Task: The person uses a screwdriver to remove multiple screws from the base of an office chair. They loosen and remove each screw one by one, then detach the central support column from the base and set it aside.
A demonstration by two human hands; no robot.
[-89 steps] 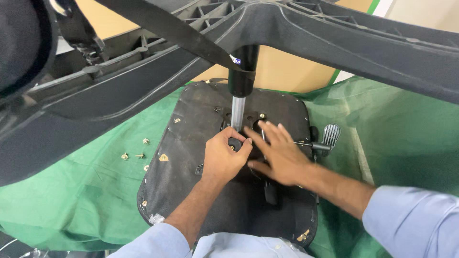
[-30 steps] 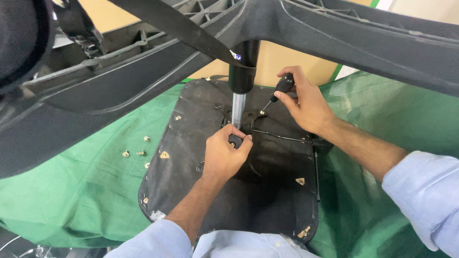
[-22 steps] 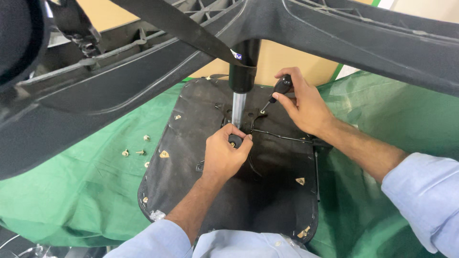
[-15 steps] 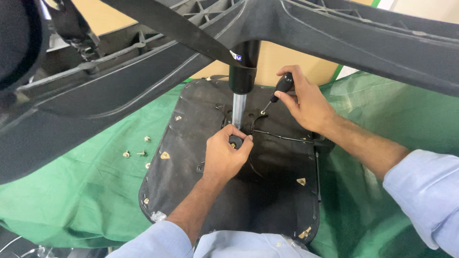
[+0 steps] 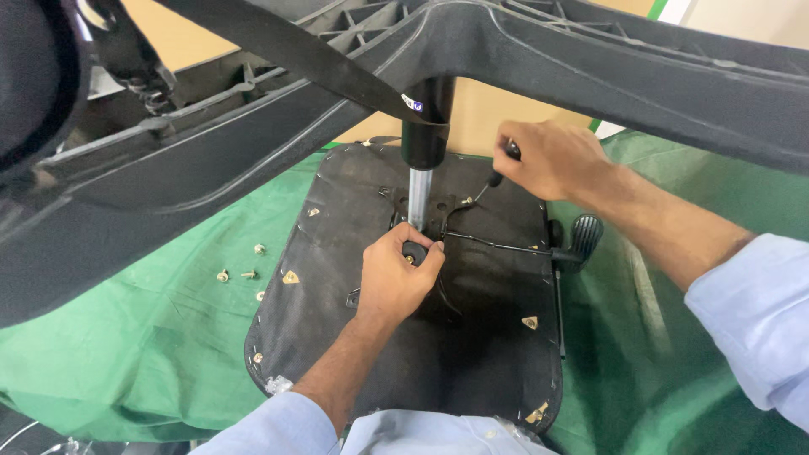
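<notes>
An upturned office chair seat lies black side up on a green cloth. From its middle rises the gas cylinder, which carries the black star base overhead. My left hand is closed around a small black knob at the foot of the cylinder. My right hand grips a screwdriver by its black handle, the tip angled down at the mechanism plate near a brass screw. A thin rod runs right to a ribbed black lever handle.
Several loose brass screws lie on the green cloth left of the seat. The star base legs span the top of the view, with a castor at the upper left. Tan board shows behind.
Three seconds ago both hands rested on the mechanism. My right hand has since lifted with the screwdriver toward the far side of the seat and set its tip down. The left hand stays on the knob.
</notes>
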